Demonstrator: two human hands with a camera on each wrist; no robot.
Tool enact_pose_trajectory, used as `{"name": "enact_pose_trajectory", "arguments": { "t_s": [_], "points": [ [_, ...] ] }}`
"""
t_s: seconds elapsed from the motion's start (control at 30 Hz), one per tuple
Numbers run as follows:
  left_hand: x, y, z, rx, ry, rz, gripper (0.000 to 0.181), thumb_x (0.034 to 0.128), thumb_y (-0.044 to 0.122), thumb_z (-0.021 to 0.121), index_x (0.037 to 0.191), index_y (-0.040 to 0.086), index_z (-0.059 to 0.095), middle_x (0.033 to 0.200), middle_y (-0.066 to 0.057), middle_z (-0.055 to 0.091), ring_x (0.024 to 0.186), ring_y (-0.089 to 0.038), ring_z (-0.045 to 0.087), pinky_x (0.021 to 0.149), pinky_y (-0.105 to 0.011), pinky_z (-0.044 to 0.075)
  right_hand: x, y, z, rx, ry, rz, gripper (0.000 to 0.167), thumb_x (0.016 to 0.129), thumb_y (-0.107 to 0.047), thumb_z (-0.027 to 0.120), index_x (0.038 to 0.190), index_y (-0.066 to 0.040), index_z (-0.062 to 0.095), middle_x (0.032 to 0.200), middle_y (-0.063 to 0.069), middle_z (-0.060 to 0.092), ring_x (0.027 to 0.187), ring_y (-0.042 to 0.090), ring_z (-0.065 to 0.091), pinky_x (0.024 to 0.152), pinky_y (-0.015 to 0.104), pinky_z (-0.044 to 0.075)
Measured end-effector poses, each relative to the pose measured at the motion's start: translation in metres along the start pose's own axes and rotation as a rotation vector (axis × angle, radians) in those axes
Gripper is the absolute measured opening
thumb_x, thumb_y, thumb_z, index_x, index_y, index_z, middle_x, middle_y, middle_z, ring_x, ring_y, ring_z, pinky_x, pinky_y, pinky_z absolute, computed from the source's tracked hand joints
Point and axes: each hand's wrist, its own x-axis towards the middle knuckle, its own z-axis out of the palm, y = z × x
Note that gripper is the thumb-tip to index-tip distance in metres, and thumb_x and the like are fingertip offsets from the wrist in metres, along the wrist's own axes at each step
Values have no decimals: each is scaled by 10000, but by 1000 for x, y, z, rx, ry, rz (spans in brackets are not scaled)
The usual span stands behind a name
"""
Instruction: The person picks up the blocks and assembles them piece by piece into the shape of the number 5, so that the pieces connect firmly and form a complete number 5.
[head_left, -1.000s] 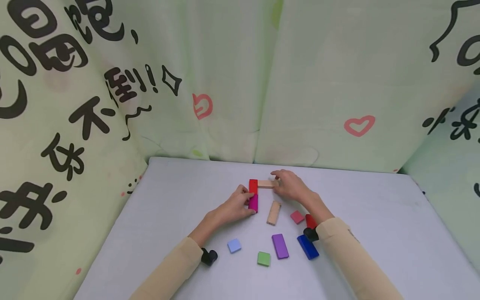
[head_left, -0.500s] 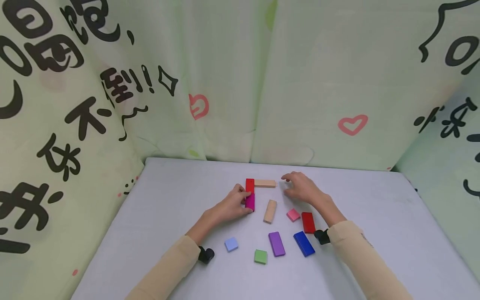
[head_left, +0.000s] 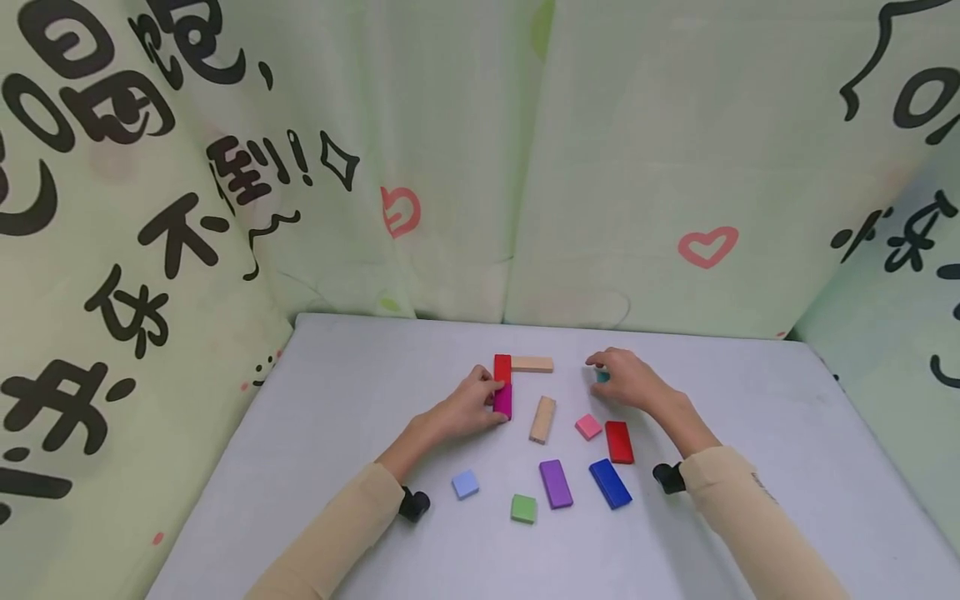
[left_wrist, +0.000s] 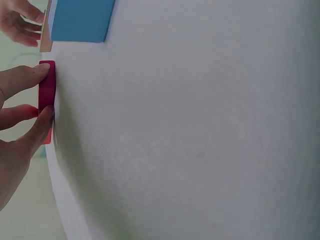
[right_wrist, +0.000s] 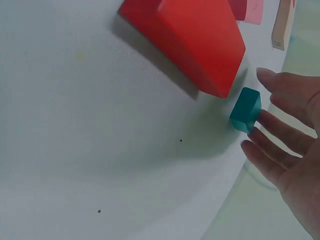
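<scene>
My left hand [head_left: 468, 402] pinches a magenta block [head_left: 503, 403] at the table's far middle, thumb at one end and a finger near the other. That block lies end to end with a red block [head_left: 502, 367]. From the red block's far end a plain wooden block [head_left: 532, 364] runs to the right, forming a corner. To its right my right hand [head_left: 633, 381] hovers by a small teal block [right_wrist: 246, 110]. In the right wrist view the fingertips are at the teal block's side, touching or nearly so, and the thumb stands away from it.
Loose on the white table [head_left: 337, 400] lie a second wooden block [head_left: 542, 419], a pink block [head_left: 588, 427], another red block [head_left: 619, 442], a dark blue block [head_left: 611, 483], a purple block [head_left: 556, 483], a green block [head_left: 523, 508] and a light blue block [head_left: 465, 484]. A printed curtain [head_left: 600, 167] hangs behind.
My right hand has left the wooden block's right end and moved rightward, where a teal block now shows beneath it. My left hand keeps its hold on the magenta block.
</scene>
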Motion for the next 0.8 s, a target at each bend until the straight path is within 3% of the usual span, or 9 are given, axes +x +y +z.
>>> {"name": "enact_pose_trajectory", "arguments": {
  "t_s": [0.43,0.8],
  "points": [
    [-1,1,-1,-2,-1,-26,612,913,132,791,1437,-67,545,1240,-143,494,1011,-168,540,834,-240,534,-10,7,-2,31,-15,5,382,891,-2,710,1259,89,668,1212,264,681,1067,371,638,956,506,562],
    [-1,2,-1,-4,4,-2,593,903,121,798,1412,-77,567,1239,-161,505,993,-177,544,814,-242,534,-15,11,0,95,-4,18,394,887,36,692,1279,60,670,1258,263,667,1138,409,620,991,540,540]
  ]
}}
